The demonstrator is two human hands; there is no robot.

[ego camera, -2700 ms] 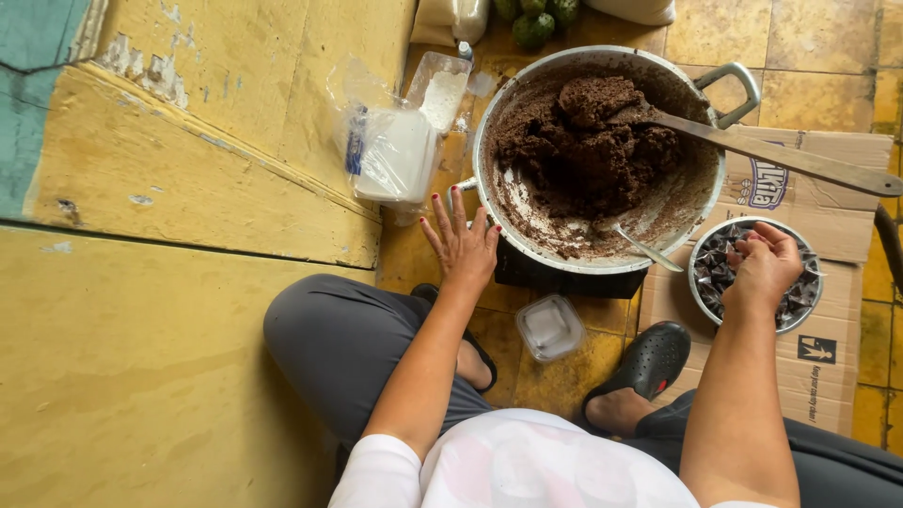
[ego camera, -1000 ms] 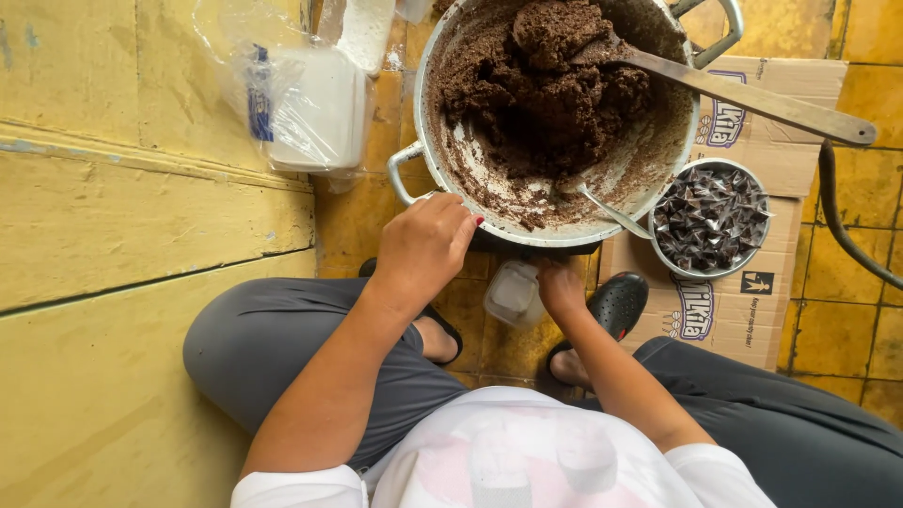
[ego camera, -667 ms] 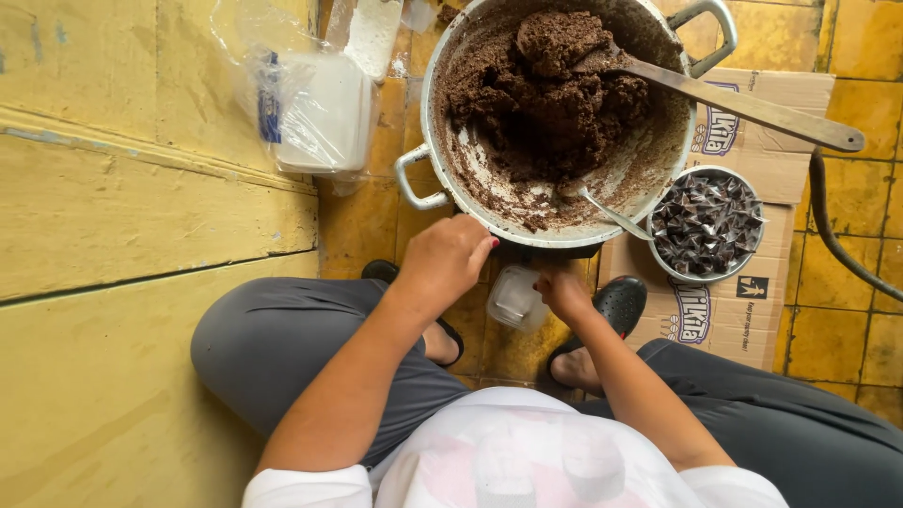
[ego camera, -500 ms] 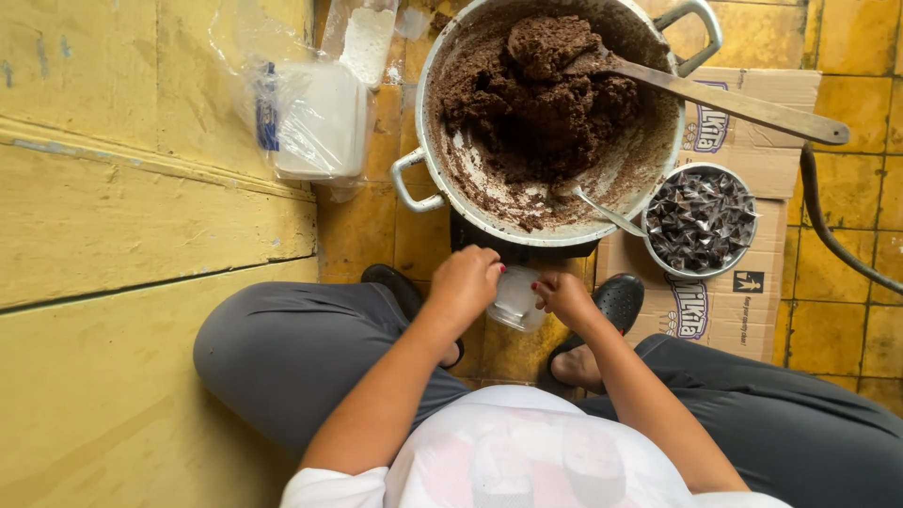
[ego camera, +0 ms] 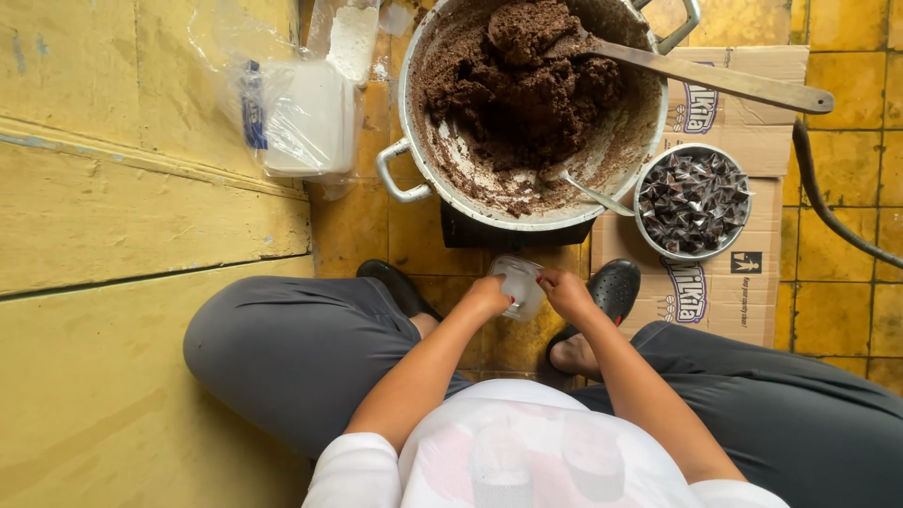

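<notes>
- The step in hand, as I judge it: both hands work on a small clear plastic wrapper [ego camera: 516,285], which they hold between the knees, near the person and just in front of the big pot [ego camera: 527,202].
- The left hand [ego camera: 486,297] is closed on the left side of the wrapper; its fingers curl around that edge.
- The right hand [ego camera: 567,291] pinches the right side with the fingertips, so both hands grip the same piece.
- The wrapper is off the floor, above the yellow tiles [ego camera: 847,310], between two black shoes [ego camera: 609,292].
- Its long axis runs roughly from near to far, a little tilted to the right. The far end points toward the pot. Whether this end is open I cannot tell, because the plastic is transparent and small.
- The pot holds a dark brown mass [ego camera: 527,85], with a long wooden paddle [ego camera: 715,80] resting in it and a metal spoon [ego camera: 593,193] at the near rim.
- To the right, on flat cardboard [ego camera: 743,273], a small metal bowl [ego camera: 694,201] is full of dark wrapped pieces.
- At the far left lies a bag of white plastic sheets [ego camera: 301,118].
- The next move probably calls for a careful spreading of the wrapper with the fingers, because thin film sticks together easily.
</notes>
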